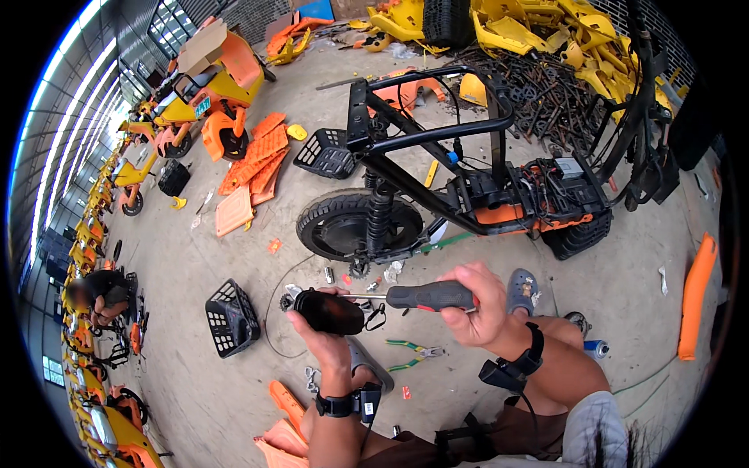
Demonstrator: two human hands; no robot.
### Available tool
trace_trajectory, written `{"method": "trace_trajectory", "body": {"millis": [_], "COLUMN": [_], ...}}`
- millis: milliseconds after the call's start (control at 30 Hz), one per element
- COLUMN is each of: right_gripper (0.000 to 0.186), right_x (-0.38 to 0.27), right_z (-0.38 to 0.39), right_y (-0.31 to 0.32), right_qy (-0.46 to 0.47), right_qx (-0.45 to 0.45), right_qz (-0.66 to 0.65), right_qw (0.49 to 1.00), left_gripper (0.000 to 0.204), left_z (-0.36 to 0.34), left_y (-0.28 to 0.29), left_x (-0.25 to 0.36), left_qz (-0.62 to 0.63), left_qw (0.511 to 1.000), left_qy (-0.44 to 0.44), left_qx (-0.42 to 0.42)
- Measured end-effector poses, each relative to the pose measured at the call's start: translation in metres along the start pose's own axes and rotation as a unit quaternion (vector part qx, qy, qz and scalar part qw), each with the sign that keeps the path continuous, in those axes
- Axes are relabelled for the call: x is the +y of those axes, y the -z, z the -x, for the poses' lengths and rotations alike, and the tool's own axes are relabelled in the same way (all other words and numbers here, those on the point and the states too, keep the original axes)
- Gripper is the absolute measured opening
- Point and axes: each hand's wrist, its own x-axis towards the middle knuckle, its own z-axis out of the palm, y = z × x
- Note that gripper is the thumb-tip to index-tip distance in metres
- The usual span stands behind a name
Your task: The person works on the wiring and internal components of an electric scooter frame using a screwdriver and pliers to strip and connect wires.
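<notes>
My left hand [326,345] is wrapped round a dark, glossy, rounded part [335,313] that looks like a lamp, with a short black cable [376,316] hanging beside it. In my right hand [482,306] is a screwdriver [427,296] with a grey and red handle. Its metal shaft points left and meets the upper side of the dark part; the tip is hidden. Just beyond my hands stands a stripped black scooter frame [437,136] with its rear wheel [343,225] nearest them.
Green-handled pliers [413,354] lie on the floor close to my feet. Black baskets [232,318] and orange panels [253,160] are scattered to the left. A blue can [596,349] is at the right. Beyond, yellow panels [530,35] are heaped; another person [108,292] crouches far left.
</notes>
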Motion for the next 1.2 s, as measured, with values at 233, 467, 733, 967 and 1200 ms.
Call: {"method": "trace_trajectory", "body": {"millis": [233, 467, 733, 967, 1200], "right_gripper": [0.049, 0.046, 0.050, 0.048, 0.045], "right_x": [0.002, 0.001, 0.000, 0.002, -0.003], "right_z": [-0.005, 0.008, 0.014, -0.004, 0.007], "right_y": [-0.008, -0.003, -0.005, -0.012, -0.010], "right_qy": [-0.002, -0.061, -0.081, 0.002, -0.096], "right_qx": [0.045, -0.023, -0.014, 0.039, -0.003], "right_qz": [-0.030, -0.061, -0.058, -0.034, -0.068], "right_qw": [0.999, 0.996, 0.995, 0.999, 0.993], "left_gripper": [0.077, 0.082, 0.082, 0.081, 0.076], "left_z": [0.001, 0.000, 0.000, 0.000, 0.001], "left_y": [0.007, 0.016, 0.019, 0.022, 0.025], "left_x": [0.005, 0.007, 0.009, 0.013, 0.016], "left_qz": [-0.029, -0.058, -0.039, -0.030, -0.036], "left_qw": [0.997, 0.991, 0.986, 0.983, 0.979], "left_qy": [-0.063, -0.120, -0.161, -0.178, -0.199], "left_qx": [-0.031, -0.021, -0.029, -0.008, -0.022]}}
